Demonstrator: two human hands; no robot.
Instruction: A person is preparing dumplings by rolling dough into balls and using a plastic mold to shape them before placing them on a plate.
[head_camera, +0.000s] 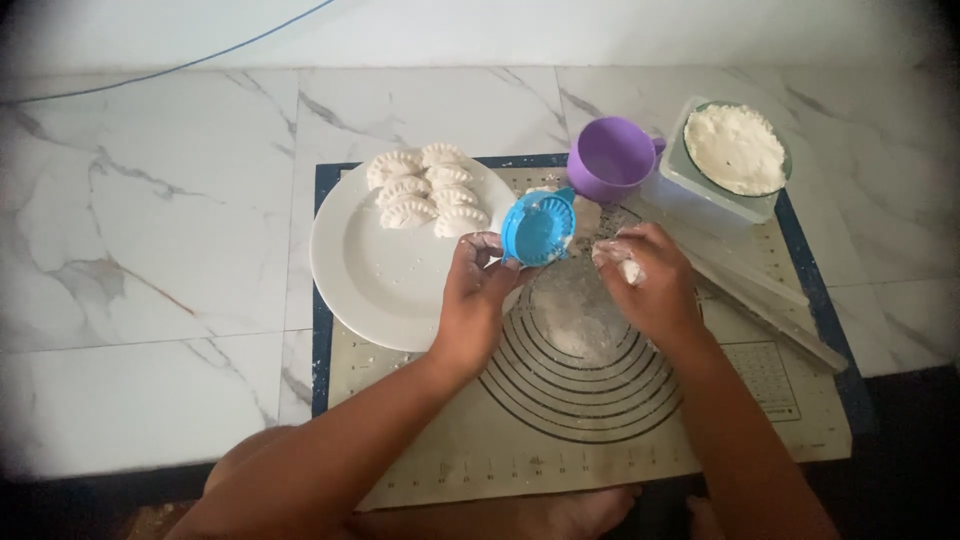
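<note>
Left hand grips blue dumpling press, open, above baking mat, just left of right hand. Right hand pinches a bit of white dough. Seven shaped dumplings on one white plate; one purple cup; one bowl of filling.

I sat on a white marble floor veined in grey, its large tiles split by thin dark joints that ran out ahead of my hands and across to either side. Beyond my hands, a pale wall met the floor along a straight edge. A thin blue cable slanted across that wall and trailed off to the far left. The light was soft and dim, and the corners of my view fell into shadow.
</note>
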